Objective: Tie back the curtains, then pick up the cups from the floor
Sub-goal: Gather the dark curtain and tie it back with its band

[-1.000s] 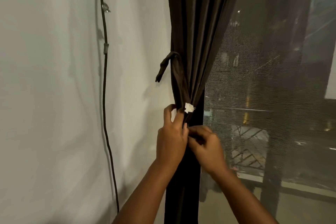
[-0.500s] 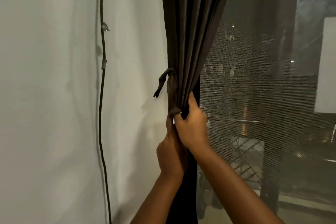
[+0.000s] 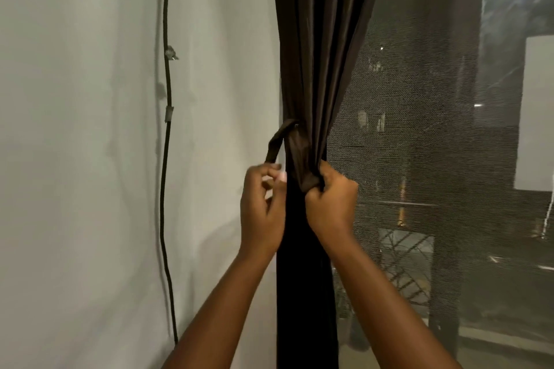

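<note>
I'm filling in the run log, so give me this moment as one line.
step: tying curtain | left hand: pinches white tab by tieback strap | right hand: grips bunched curtain | cups: not in view

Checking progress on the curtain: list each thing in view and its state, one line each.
curtain: gathered into a bunch, not spread.
tieback strap: looped round the curtain, its free end hanging loose.
left hand: fingers curled, pinching a small white piece by the strap end.
right hand: gripping the strap and curtain.

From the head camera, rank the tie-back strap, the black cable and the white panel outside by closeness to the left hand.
1. Tie-back strap, just above the left hand.
2. Black cable, on the wall, leftward.
3. White panel, far right, outside.
</note>
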